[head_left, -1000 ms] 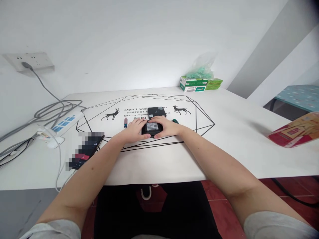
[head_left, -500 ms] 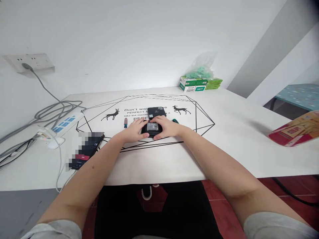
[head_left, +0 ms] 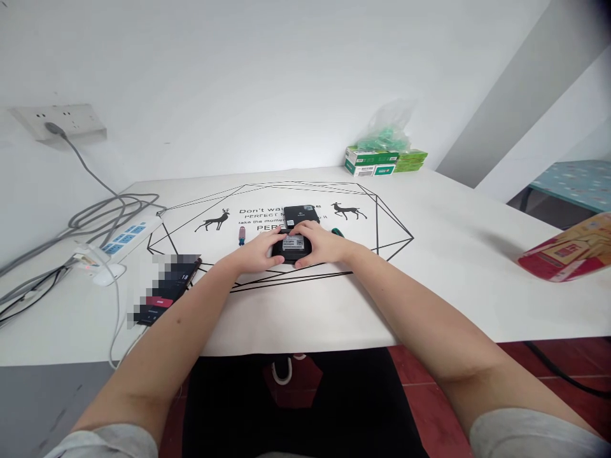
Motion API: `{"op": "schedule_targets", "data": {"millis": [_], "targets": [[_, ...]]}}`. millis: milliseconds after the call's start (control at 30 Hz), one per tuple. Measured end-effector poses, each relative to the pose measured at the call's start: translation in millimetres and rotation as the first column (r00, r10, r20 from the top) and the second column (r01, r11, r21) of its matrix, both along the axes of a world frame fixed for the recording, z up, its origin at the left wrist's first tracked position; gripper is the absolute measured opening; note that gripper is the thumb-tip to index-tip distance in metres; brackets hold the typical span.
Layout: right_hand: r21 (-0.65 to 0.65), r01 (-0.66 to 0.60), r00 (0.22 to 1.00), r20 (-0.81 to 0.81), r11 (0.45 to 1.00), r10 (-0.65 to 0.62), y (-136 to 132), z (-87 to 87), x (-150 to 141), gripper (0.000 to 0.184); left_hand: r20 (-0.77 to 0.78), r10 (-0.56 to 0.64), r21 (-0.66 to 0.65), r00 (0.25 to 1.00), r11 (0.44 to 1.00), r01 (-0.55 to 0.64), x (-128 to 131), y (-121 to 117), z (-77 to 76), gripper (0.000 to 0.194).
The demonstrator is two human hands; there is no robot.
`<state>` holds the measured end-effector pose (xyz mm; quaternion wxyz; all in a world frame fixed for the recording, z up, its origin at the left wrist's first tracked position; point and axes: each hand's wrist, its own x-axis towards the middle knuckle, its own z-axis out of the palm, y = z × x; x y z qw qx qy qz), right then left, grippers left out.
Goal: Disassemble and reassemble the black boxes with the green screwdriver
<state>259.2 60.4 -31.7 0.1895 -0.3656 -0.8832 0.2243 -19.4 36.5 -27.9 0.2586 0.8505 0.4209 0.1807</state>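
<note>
Near the middle of the table, a small black device with a white printed label (head_left: 293, 242) lies between my two hands. My left hand (head_left: 260, 252) grips its left side, thumb at the near edge and fingers at the far edge. From the right, my right hand (head_left: 319, 245) holds it the same way, its fingers bent over the far corner. Just beyond the fingers lies a flat black piece (head_left: 300, 214) with a small pale sticker. A short screwdriver (head_left: 242, 236) rests left of my left hand. Partly hidden behind my right hand is a green-handled tool (head_left: 337, 232).
A phone (head_left: 169, 289) lies by my left forearm, with a power strip (head_left: 125, 238) and coiled grey cables (head_left: 114, 207) beyond it. Green boxes (head_left: 371, 160) under a plastic bag stand against the wall. A red and yellow package (head_left: 563, 251) sits at the right.
Both hands keep their hold on the black device, with only slight finger movement. The whole view has shifted a little.
</note>
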Motion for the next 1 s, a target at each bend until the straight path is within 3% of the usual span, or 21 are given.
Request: {"op": "schedule_targets", "data": {"millis": [233,367,467,667,1000], "targets": [[-0.023,-0.013,1.000,0.019,1.000,0.013,6,-3.6,2,0.102,-0.153,-0.008,0.027,0.988,1.000,0.012,0,0,0.7,0.074],[0.000,-0.023,0.999,0.036,1.000,0.023,5,2.2,4,0.096,-0.170,-0.014,0.043,0.985,0.999,0.021,-1,0,-0.1,0.071],[-0.021,0.023,0.999,0.046,1.000,-0.022,3,12.9,11,0.081,-0.165,-0.024,0.030,0.986,0.999,0.029,-2,2,-0.8,0.068],[-0.192,0.185,0.976,0.153,0.964,-0.157,-6,33.7,20,0.069,-0.193,-0.022,-0.011,0.981,1.000,0.020,-3,4,0.9,0.067],[-0.218,0.295,0.945,0.212,0.930,-0.250,-8,35.2,9,0.075,-0.287,0.088,-0.040,0.954,0.994,-0.104,4,-2,10.5,0.081]]}}
